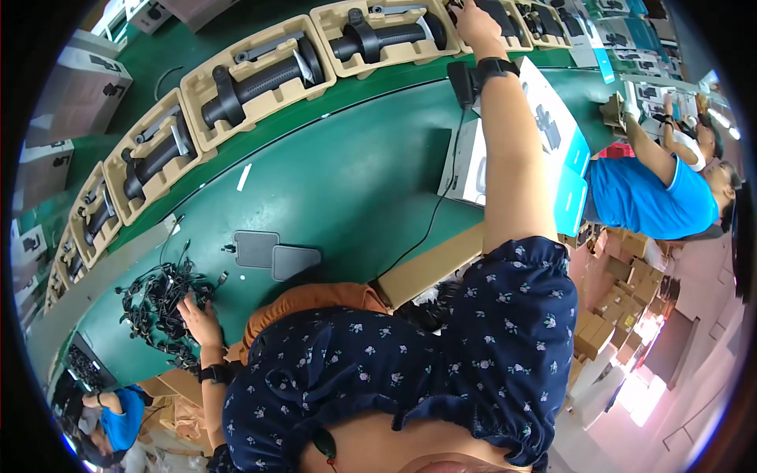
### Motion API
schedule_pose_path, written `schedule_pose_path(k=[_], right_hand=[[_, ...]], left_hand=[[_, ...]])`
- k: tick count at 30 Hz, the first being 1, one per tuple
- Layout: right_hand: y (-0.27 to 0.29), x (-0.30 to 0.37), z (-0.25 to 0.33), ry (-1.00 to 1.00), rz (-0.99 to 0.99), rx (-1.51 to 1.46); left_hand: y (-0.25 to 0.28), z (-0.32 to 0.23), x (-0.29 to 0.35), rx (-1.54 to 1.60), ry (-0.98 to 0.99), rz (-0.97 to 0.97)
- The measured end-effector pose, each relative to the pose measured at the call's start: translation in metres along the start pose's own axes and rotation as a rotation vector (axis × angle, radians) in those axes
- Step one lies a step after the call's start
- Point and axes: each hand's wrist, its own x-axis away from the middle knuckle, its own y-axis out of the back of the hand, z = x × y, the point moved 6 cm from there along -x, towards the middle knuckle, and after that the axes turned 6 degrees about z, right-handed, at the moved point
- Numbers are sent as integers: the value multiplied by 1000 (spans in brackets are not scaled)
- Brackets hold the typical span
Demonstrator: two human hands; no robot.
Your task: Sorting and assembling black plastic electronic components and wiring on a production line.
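My left hand (201, 324) is at the edge of a tangled heap of black cables (162, 311) on the green table, its fingers curled in among the strands. My right arm stretches far forward. At its end, my right hand (479, 30) is over a beige moulded tray (465, 49) at the top of the view. Its fingers are pinched together beside small black parts; what they hold is hidden. Nearby trays (206, 142) each carry a black tubular device (260, 88). A black box-like unit (464, 85) on a cord hangs at my right wrist.
Two flat dark grey pads (296, 260) lie mid-table. White printed boxes (473, 162) stand beneath my right forearm. An open carton (434, 276) sits against my front. Co-workers in blue shirts (654, 197) are at the right and lower left. Large boxes (79, 91) stand beyond the trays.
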Motion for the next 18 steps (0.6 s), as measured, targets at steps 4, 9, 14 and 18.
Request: schedule_pose_path(k=[4,9,14,18], right_hand=[[-40,-15,0,-118,108,126],[-46,-18,2,356,-238,134],[-43,-20,-16,-128,-257,-190],[14,8,36,-12,-386,207]], left_hand=[[-1,3,-3,20,17,32],[-7,10,-3,40,-19,22],[-9,21,-4,15,99,116],[-4,22,4,-9,-20,64]])
